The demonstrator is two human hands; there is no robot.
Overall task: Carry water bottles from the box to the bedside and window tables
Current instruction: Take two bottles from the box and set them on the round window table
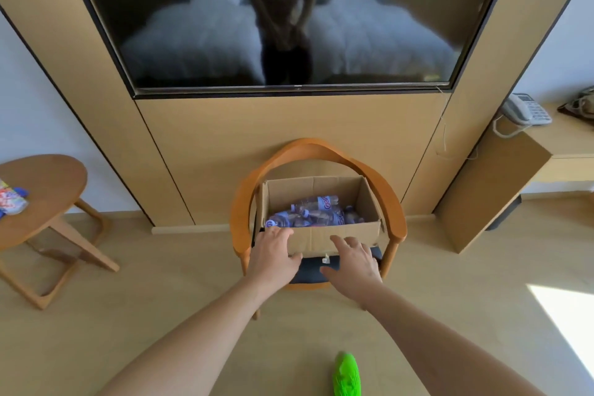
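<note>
A green shoe shows at the bottom edge, on the pale floor. Both bare forearms reach forward. The left hand lies against the near wall of the box at its left corner, fingers straight and spread, gripping nothing. The right hand is at the lower front of the box, fingers likewise extended and loose, holding nothing (whether it touches the cardboard cannot be told). The box stands open on the dark seat of a wooden armchair. Inside it the water bottles lie in a heap on their sides, with blue labels. To the left, well apart, a round wooden table carries a coloured packet. On the right, a desk bears a telephone. Above the chair, a dark screen hangs on the panelled wall.
</note>
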